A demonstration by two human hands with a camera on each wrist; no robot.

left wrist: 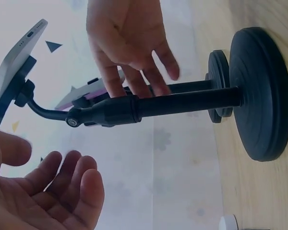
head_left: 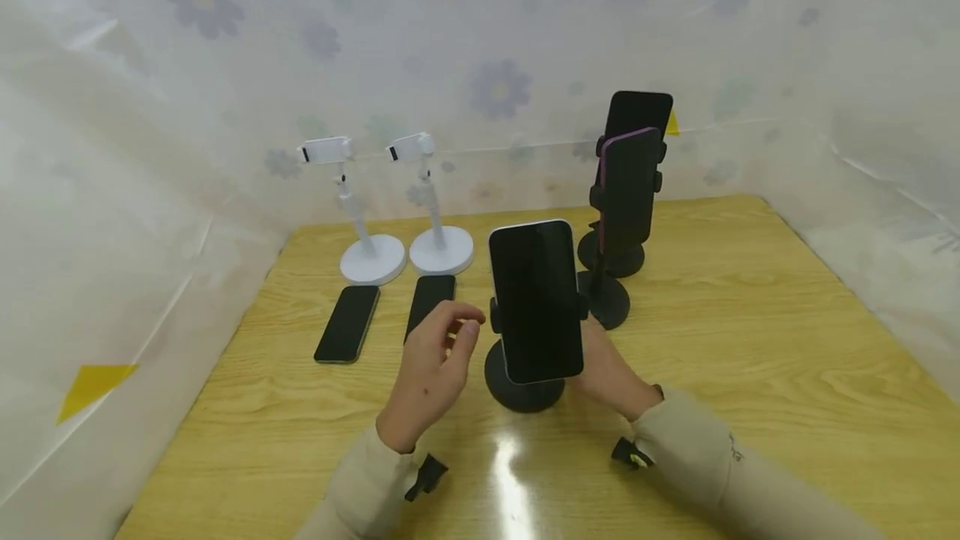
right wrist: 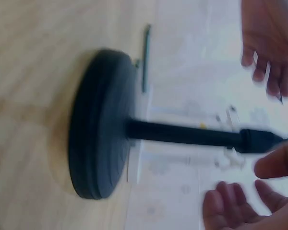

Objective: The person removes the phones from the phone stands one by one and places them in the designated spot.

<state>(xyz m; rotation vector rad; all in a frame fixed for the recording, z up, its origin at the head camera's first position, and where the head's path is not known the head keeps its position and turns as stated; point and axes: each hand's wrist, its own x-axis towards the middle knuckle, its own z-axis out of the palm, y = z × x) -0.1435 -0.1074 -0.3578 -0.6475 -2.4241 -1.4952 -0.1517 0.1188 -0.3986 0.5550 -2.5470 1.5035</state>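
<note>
A phone with a dark screen sits clamped upright in a black phone stand. In the left wrist view the stand's pole and round base show plainly. My left hand hovers just left of the phone, fingers loosely bent around nothing. My right hand, partly hidden by the phone in the head view, is beside the stand. In the right wrist view its thumb and fingers are spread near the pole's collar; whether they touch it I cannot tell.
Two black stands holding phones are behind to the right. Two white phone stands stand at the back left. In front of them lie two phones on the wooden table. Flower-patterned sheeting surrounds the table.
</note>
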